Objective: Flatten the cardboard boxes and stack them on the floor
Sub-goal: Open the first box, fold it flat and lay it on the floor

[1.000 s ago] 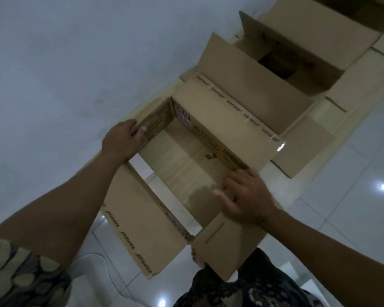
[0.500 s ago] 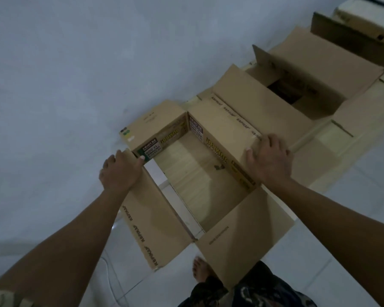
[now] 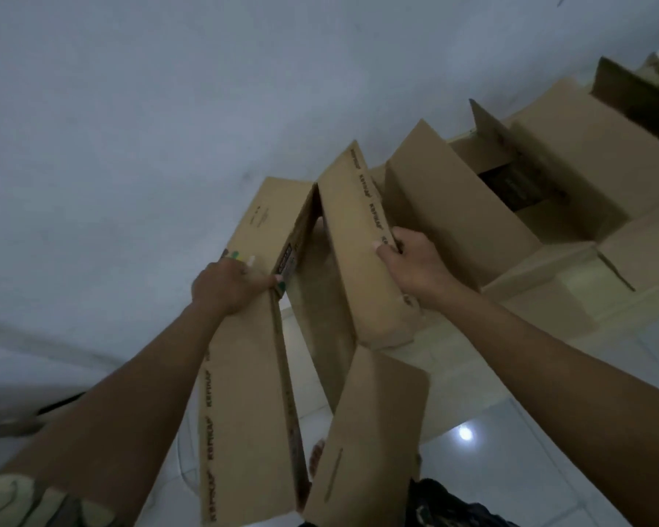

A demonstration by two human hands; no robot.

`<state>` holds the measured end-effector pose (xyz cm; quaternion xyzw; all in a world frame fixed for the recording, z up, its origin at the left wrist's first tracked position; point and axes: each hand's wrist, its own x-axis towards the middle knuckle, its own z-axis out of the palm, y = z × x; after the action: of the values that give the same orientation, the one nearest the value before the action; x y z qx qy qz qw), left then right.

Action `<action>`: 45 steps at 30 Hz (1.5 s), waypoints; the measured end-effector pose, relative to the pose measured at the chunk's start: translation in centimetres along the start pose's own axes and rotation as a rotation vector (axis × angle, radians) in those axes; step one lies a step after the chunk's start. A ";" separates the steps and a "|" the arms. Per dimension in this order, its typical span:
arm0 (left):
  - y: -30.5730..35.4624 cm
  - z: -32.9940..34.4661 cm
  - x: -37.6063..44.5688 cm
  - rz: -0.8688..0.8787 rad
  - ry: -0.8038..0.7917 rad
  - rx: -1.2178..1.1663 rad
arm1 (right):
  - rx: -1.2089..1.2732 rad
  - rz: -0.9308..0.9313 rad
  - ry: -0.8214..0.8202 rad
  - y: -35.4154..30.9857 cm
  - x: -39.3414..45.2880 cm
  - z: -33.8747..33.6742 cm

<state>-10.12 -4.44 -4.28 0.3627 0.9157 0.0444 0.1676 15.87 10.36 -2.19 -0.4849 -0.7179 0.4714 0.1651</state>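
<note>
— Where's the box (image 3: 331, 298)?

— Up between my hands, half squeezed, flaps hanging over the floor (image 3: 510, 450). My left hand (image 3: 229, 285) pinches one side panel, my right hand (image 3: 411, 264) grips the opposite one.

— How will it handle?

— Light, stiff along the creases, floppy at the flaps, I'd say. Best held at the panel edges.

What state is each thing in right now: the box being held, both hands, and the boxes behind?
Held box: flaps open, sides squeezed into a narrow slot, not yet flat.
Left hand: gripping the box's left side.
Right hand: fingers curled over the box's right edge.
Next box: standing, flaps open.
Far box: standing, open, something dark inside.
Floor: glossy tiles.
</note>
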 end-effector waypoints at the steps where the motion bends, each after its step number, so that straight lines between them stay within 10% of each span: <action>1: 0.4 -0.4 -0.6 0.015 -0.023 -0.062 | 0.037 -0.010 -0.019 -0.7 -0.1 0.4; 21: 2.9 -0.3 -8.6 -0.154 -0.618 -1.523 | 0.167 -0.062 -0.101 -6.6 -2.8 6.8; 30: 4.3 3.5 -8.4 -0.144 -0.568 -1.533 | -0.005 0.068 -0.198 -6.6 -2.9 6.5; 37: -0.4 4.3 -6.7 -0.630 0.086 -1.422 | 0.368 0.079 -0.199 -5.2 -1.6 0.6; 45: -1.9 1.2 -2.8 -0.464 -0.316 -1.367 | 0.773 0.141 -0.257 -4.7 -0.8 -3.6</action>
<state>-9.03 -7.76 -4.98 -0.0236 0.7018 0.5153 0.4912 16.21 11.12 3.73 -0.3726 -0.4678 0.7731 0.2112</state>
